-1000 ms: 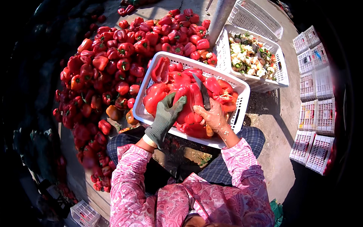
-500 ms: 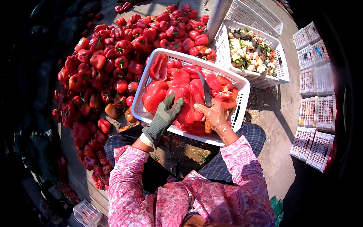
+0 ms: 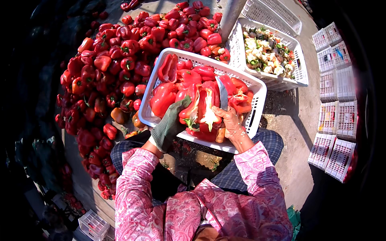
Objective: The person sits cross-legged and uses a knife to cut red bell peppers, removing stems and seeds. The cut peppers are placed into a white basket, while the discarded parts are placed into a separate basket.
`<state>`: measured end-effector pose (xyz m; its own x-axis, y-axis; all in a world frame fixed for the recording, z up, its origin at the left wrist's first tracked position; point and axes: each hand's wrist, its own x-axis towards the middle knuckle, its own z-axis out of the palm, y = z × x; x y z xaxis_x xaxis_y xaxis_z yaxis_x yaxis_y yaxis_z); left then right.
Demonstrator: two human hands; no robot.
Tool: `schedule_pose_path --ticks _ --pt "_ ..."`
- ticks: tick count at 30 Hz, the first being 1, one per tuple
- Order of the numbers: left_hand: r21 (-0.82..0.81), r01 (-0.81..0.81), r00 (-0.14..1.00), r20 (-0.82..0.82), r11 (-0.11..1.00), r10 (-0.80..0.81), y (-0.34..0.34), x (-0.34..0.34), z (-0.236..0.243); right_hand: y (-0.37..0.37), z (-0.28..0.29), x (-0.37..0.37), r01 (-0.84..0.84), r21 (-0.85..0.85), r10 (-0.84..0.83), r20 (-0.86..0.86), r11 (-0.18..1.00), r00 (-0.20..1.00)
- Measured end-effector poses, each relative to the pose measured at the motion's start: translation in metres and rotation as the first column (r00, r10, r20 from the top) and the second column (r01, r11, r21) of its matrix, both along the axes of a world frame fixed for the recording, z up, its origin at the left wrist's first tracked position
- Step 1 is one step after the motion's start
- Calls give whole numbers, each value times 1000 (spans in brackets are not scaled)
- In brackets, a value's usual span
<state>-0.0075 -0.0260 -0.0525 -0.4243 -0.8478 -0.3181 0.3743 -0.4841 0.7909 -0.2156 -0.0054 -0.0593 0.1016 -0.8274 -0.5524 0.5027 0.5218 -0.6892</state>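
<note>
A red bell pepper (image 3: 206, 102), split open with pale ribs, seeds and a green stem end showing, is held between my two hands above a white plastic crate (image 3: 260, 96). My left hand (image 3: 172, 120), in a grey-green knit glove, grips its left half, the fingers partly hidden behind it. My bare right hand (image 3: 232, 125) is closed round a knife (image 3: 222, 93) with a wooden handle, the blade pointing away from me. That hand's thumb presses the pepper's right half. Red pepper pieces (image 3: 164, 98) fill the crate under my hands.
A large heap of whole red peppers (image 3: 108, 72) covers the floor to the left and far side. Beyond the crate at right stands another white crate (image 3: 277, 82) holding pale cores and green stems (image 3: 265, 54), beside a pole (image 3: 232, 18). Stacked white crates (image 3: 327, 86) line the far right.
The pepper, closed toward me before, is now parted into two halves with its inside showing. My left hand has turned and its fingers have gone behind the left half.
</note>
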Motion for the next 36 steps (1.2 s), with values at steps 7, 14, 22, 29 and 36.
schedule_pose_path --ticks 7,14,22,29,36 --pt "121 -15 999 -31 993 19 0 1 -9 -11 -15 -13 -99 -119 67 -248 988 967" --pt "568 -188 949 -106 802 298 4 -11 -12 8 25 24 -539 -499 -98 -789 679 607" --pt "480 -309 939 14 821 345 14 -27 -35 10 25 35 -312 -218 196 -429 925 882" --pt "100 -321 931 214 942 295 18 -24 -51 4 26 27 -178 62 165 176 982 970" --pt "469 -213 970 -6 857 244 -2 -10 -40 -5 29 -40 13 41 -30 436 999 900"
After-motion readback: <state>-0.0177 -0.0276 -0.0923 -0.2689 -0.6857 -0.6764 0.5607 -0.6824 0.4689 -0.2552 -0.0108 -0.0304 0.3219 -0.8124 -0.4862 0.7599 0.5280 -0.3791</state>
